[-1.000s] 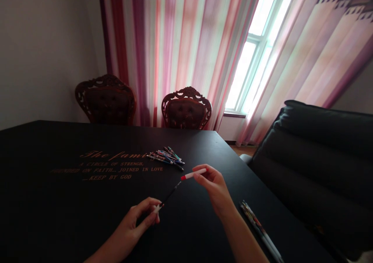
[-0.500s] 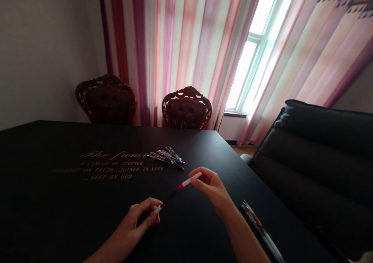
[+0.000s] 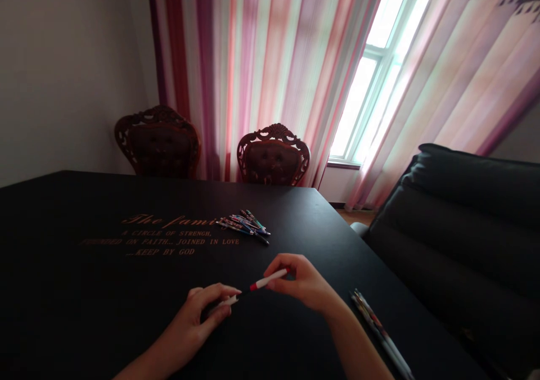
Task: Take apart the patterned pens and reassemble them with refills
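A white pen barrel [image 3: 265, 281] with red ends lies tilted in the lower centre of the frame, its lower end pointing down and left. At that end a thin dark rod [image 3: 243, 293] bridges the short gap to a white pen piece [image 3: 230, 300]; whether the rod's tip sits inside the barrel is too small to tell for certain. The right hand [image 3: 299, 279] has its grip closed on the barrel, between thumb and fingers. The left hand [image 3: 205, 307], lower and left of it, pinches the white pen piece, so neither grip is free.

As far as can be judged, the pen is partly together: the pieces are lined up, but a length of rod shows between them, so the gap is not yet closed. Near the centre of the frame, a loose pile of pens [image 3: 242, 224] lies on the black tabletop [image 3: 101, 295]; at the lower right, a few more pens [image 3: 379, 329] lie side by side along the right forearm. How far those have been worked on cannot be told. Gold lettering [image 3: 160, 242] runs left of the pile, and a black armchair [image 3: 472, 222] fills the right edge.
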`<state>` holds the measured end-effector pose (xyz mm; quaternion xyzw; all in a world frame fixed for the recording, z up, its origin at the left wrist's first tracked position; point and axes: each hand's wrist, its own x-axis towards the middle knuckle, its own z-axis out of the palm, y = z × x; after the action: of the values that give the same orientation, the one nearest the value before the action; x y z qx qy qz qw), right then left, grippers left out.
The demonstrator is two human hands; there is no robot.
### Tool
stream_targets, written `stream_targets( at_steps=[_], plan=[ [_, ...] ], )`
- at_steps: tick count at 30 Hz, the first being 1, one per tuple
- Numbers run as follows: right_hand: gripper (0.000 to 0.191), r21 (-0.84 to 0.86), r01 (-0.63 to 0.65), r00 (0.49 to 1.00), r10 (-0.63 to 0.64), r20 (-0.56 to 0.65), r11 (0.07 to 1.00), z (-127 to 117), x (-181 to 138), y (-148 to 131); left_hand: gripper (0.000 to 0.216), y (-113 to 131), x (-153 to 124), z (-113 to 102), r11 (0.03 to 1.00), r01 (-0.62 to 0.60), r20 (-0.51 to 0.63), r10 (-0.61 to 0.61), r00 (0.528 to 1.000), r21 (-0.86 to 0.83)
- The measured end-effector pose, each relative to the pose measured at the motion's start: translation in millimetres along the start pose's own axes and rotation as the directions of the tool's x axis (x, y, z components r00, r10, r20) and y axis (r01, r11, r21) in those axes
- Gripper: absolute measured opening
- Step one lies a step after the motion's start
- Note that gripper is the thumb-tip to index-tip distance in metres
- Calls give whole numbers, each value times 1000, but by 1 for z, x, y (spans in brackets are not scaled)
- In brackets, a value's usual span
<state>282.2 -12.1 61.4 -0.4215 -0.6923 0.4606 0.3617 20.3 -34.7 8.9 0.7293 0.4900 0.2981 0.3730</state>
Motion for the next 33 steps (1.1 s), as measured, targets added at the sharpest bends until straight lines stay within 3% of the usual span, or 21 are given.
stream_targets(
  at_steps=[5, 11, 17, 20, 26, 28, 31, 33],
  plan=[
    [17, -125, 41, 999, -38, 25, 991, 16, 2, 2, 30, 2, -2, 0, 1000, -5, -14, 5, 1000, -5],
    [12, -148, 24, 998, -31, -49, 989, 27, 6, 9, 20, 7, -2, -3, 1000, 11, -26, -11, 1000, 2],
    [12, -143, -41, 995, 28, -92, 989, 36, 9, 14, 19, 6, -1, -4, 996, -53, -44, 56, 997, 69],
    [8, -123, -96, 995, 90, -50, 988, 41, 9, 14, 20, 4, -1, -5, 990, -76, -50, 82, 995, 116],
    [34, -220, -132, 991, 129, -27, 966, 46, 8, 16, 16, 1, 4, -9, 983, -107, -82, 121, 989, 150],
    [39, -226, -105, 994, 104, -16, 968, 46, 9, 17, 14, 0, 5, -11, 983, -104, -89, 119, 989, 152],
    [14, -201, -13, 998, -1, -68, 980, 44, 11, 16, 16, -2, 5, -14, 986, -65, -107, 82, 991, 152],
    [25, -196, 24, 993, -45, -105, 980, 42, 11, 15, 17, -3, 5, -15, 989, -42, -129, 61, 990, 144]
  ],
)
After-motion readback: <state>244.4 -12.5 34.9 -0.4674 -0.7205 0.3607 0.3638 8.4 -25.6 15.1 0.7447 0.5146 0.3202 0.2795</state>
